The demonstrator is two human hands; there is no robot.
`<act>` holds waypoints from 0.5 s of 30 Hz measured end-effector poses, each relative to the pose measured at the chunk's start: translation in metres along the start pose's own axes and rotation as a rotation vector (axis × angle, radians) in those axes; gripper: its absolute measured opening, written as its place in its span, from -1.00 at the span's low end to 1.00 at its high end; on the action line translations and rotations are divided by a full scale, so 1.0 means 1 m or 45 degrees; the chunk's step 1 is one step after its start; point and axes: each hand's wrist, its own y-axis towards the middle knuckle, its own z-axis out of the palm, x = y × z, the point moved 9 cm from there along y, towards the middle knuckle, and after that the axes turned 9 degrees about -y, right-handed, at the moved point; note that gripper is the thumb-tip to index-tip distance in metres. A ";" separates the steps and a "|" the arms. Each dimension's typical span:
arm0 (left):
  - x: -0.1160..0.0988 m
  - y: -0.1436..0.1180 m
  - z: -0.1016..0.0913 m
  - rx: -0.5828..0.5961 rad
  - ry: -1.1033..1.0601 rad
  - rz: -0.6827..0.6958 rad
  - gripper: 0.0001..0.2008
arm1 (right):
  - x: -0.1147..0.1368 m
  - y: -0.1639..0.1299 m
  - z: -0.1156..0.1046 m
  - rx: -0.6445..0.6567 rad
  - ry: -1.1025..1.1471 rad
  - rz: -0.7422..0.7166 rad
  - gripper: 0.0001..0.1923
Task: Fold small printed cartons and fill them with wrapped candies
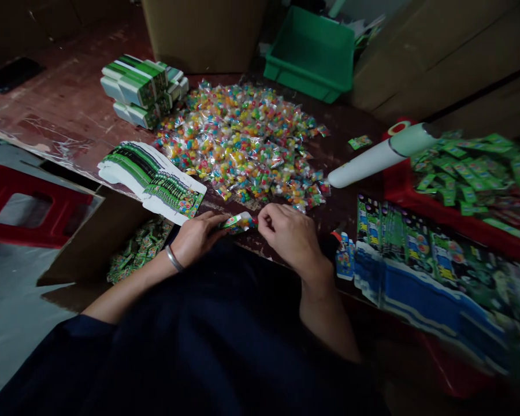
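Note:
My left hand (197,234), with a metal bangle at the wrist, grips a small green and white candy box (234,223) at the table's front edge. The box's end flap stands open toward the right. At that opening sits a small candy packet (253,222), partly inside, its other end pinched by my right hand (291,236). Just beyond both hands spreads a large heap of transparent packets (247,138) of multicoloured candies. Flat green box blanks (156,179) lie fanned out beyond my left wrist.
Bundled cartons (134,86) sit at the back left, a green bin (307,58) behind the heap. A white-green cylinder (377,156) leans at right, near a red crate (398,179) of filled boxes. Blue-green printed sheets (416,277) lie right; an open cardboard box (78,242) stands lower left.

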 end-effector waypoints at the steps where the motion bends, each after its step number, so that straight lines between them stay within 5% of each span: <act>1: -0.002 0.000 0.002 0.018 0.008 0.006 -0.69 | 0.006 0.002 0.002 -0.001 -0.021 -0.029 -0.80; 11: -0.009 0.001 0.002 0.034 0.086 0.045 -0.71 | 0.016 0.008 0.006 0.030 0.024 -0.158 -0.77; 15: -0.008 0.002 0.006 0.056 -0.048 -0.001 -0.74 | 0.025 0.007 0.008 0.003 0.402 -0.144 -0.81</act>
